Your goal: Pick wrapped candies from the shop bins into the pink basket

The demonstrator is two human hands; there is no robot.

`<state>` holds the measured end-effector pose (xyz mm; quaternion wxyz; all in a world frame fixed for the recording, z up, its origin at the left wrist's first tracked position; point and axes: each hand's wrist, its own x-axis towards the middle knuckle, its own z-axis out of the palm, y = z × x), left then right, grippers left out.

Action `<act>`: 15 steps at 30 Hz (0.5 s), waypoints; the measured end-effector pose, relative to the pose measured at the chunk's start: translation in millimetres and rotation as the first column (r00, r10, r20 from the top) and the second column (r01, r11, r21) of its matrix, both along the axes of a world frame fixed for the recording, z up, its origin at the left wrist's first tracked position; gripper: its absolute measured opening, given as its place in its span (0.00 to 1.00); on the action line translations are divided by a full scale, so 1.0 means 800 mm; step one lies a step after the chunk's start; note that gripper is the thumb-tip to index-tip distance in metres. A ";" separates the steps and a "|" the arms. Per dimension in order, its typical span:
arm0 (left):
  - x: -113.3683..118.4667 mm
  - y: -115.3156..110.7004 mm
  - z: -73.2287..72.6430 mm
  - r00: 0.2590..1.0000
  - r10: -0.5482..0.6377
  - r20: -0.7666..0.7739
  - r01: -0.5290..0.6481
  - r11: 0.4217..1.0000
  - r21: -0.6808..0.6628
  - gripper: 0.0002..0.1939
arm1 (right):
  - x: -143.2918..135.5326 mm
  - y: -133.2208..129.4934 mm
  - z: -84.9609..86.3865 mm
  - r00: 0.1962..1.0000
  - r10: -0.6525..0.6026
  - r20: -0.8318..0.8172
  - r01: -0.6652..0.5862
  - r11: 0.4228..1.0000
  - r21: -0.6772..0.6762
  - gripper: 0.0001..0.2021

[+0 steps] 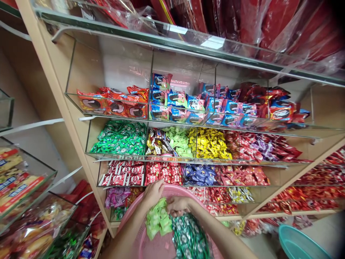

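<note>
Left grip (154,192) by the far rim of the pink basket (183,190), with the back of it on show; hard to tell if wide or narrow, or if holding a thing. Right grip (178,205) over the inside of the basket, with fingers bent in; hard to tell if holding a candy. Just below and between both grips, a heap of light green candies (159,221) in the basket. Right under the right grip, a big pile of dark green candies (190,237). Past the left grip, red packs (163,173) on a shelf. Up past the right grip, blue packs (201,175), and higher up, yellow candies (212,144). Far to the right of both grips, a blue-green tub (304,242).
</note>
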<state>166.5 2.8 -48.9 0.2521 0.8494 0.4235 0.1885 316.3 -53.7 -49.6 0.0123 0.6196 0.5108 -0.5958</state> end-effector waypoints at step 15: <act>-0.001 0.004 -0.007 0.999 -0.022 0.039 0.021 0.999 0.033 0.11 | 0.001 -0.010 0.039 0.959 -0.158 0.234 0.070 0.935 0.348 0.12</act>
